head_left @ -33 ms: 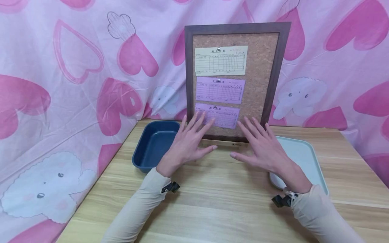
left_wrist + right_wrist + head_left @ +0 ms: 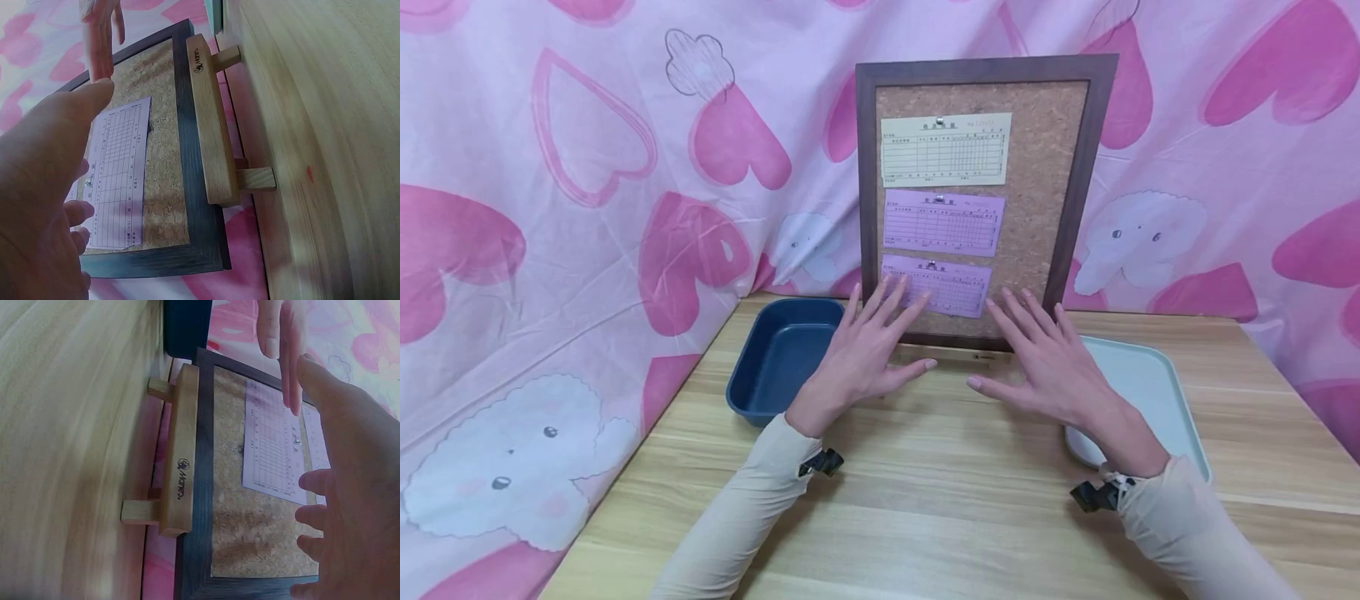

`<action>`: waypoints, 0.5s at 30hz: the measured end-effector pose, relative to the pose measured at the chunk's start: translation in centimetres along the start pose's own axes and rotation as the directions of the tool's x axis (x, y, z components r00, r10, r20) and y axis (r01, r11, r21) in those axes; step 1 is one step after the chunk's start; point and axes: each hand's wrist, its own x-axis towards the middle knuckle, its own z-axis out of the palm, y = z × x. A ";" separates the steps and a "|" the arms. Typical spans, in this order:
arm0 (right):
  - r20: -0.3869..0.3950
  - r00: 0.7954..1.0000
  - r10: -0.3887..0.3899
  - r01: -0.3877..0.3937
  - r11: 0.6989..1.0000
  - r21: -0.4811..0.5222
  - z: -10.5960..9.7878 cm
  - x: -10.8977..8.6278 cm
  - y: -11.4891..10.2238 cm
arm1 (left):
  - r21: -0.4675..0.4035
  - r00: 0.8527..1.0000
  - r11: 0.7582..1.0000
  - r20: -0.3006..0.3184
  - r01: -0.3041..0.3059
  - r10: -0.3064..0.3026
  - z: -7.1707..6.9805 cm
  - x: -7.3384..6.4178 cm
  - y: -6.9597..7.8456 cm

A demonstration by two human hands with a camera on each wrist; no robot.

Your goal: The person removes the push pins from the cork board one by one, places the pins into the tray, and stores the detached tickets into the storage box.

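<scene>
Both hands hover above the table before a framed cork board [image 2: 1037, 200], with nothing held in either. My left hand [image 2: 867, 348] spreads its fingers and thumb, overlapping the lower purple slip [image 2: 958, 287] in the head view. To the right, my right hand [image 2: 1051, 362] is spread likewise, close to the board's lower right part. Above the lower slip, another purple slip [image 2: 942, 223] and a pale yellow slip [image 2: 946, 154] are pinned in a column, each by a pushpin at its top. The board leans on a wooden stand [image 2: 212, 119] with small feet.
A dark blue bin [image 2: 775, 358] stands on the wooden table [image 2: 910, 500] left of the board. A pale blue-green tray [image 2: 1150, 383] lies at the right, partly behind the right hand and forearm. A pink heart-patterned cloth [image 2: 602, 250] hangs behind and at the sides.
</scene>
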 end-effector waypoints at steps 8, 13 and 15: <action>-0.027 1.000 -0.014 0.014 1.000 -0.012 0.3 0.0 -0.2 | 0.013 1.000 1.000 -0.022 -0.006 0.007 0.2 0.0 0.0; -0.043 0.999 -0.024 0.024 1.000 -0.004 0.5 -0.1 -0.2 | 0.017 1.000 1.000 -0.014 0.002 -0.001 0.1 -0.1 -0.1; -0.046 0.999 -0.026 0.025 1.000 -0.004 0.6 0.0 -0.2 | 0.023 1.000 1.000 -0.015 0.007 -0.007 0.0 -0.1 -0.2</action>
